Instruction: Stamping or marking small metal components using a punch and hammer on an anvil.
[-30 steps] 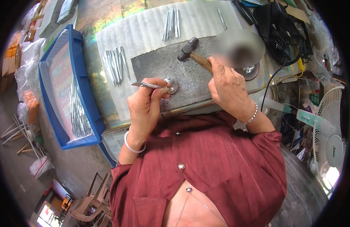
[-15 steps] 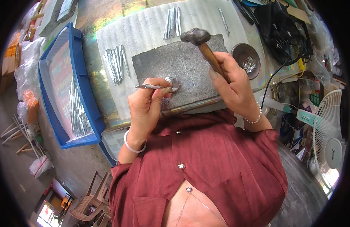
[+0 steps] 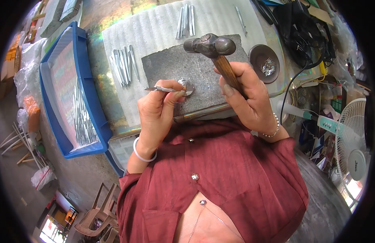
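Observation:
My right hand (image 3: 249, 91) is closed round the wooden handle of a ball-peen hammer (image 3: 210, 45). The dark metal head hangs in the air above a grey slab (image 3: 163, 65). Between the thumb and fingers of my left hand (image 3: 156, 106) is a slim silver metal strip (image 3: 159, 88), its outer end pointing left. The strip's inner end reaches over a shiny round spot (image 3: 186, 86) near the slab's front edge; my fingertips partly hide it. Right of the slab stands a brown bowl (image 3: 256, 52) with small silver pieces inside.
On the white foam sheet (image 3: 151, 34) lie two bundles of silver strips (image 3: 124, 67) and a single strip (image 3: 241, 21). A blue tray (image 3: 88, 69) with many strips is at left. A black bag (image 3: 297, 32) sits at far right, with a fan (image 3: 353, 141) below it.
The hammer has risen towards my view and turned, so its head shows broader. My right hand has shifted slightly down and left. My left hand keeps the strip in nearly the same place.

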Demonstrator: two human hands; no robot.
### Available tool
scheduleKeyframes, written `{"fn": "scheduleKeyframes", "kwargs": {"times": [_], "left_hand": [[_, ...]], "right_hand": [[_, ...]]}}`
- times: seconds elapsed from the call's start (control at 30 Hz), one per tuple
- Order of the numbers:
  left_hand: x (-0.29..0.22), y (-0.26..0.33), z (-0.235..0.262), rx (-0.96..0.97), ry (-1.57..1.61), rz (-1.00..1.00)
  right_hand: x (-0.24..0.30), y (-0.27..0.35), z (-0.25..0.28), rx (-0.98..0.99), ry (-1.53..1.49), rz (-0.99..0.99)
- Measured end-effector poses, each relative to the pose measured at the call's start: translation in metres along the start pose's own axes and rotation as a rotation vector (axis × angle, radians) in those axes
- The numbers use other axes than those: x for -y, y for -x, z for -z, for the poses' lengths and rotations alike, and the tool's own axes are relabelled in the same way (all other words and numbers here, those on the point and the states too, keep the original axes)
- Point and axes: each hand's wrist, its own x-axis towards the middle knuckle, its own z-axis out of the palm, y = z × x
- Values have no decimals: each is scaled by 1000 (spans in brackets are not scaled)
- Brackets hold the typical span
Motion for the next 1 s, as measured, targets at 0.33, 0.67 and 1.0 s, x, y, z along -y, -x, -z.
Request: {"fn": "scheduleKeyframes", "kwargs": {"times": [0.33, 0.67, 1.0], "left_hand": [[1, 0, -5, -51, -6, -12], [10, 1, -14, -8, -689, -549], [4, 7, -11, -25, -648, -299]], "right_hand": [[4, 4, -3, 4, -36, -33], [29, -26, -13, 134, 43, 407], [63, -11, 12, 298, -62, 122]]}}
